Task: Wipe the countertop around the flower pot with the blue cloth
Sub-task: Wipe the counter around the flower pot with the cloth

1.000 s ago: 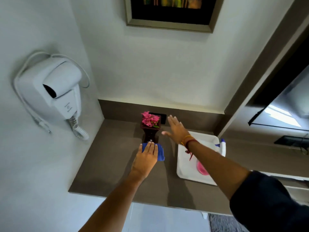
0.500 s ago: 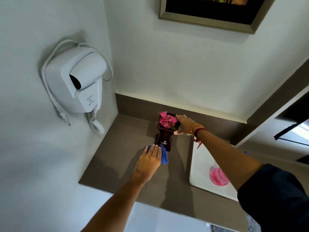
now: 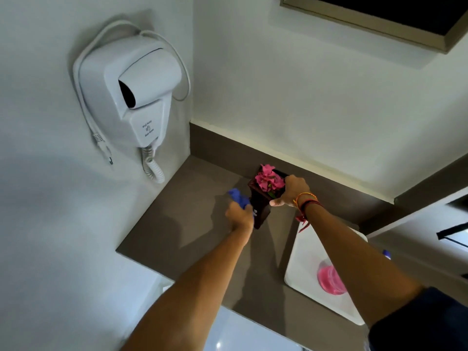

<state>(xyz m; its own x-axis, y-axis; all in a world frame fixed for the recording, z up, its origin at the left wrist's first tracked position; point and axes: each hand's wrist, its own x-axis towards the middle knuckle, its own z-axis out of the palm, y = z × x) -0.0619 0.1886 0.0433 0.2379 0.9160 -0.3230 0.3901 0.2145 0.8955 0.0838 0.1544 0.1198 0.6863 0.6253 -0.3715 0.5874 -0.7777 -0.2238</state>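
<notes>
grey countertop (image 3: 182, 224) runs into a white corner under a wall-mounted hair dryer (image 3: 131, 92). left hand (image 3: 240, 217) bunches the blue cloth (image 3: 239, 197), soft and limp, against the counter just left of the flower pot (image 3: 260, 209). right hand (image 3: 291, 190) closes around the pot's rim; tall and narrow, it looks tippy, best held high.

The right hand (image 3: 291, 191) grips the rim of the dark square flower pot (image 3: 260, 209) with pink blossoms, while the left hand (image 3: 240, 215) presses a crumpled blue cloth (image 3: 238, 196) against the grey-brown countertop (image 3: 182, 214) just beside the pot's left side
</notes>
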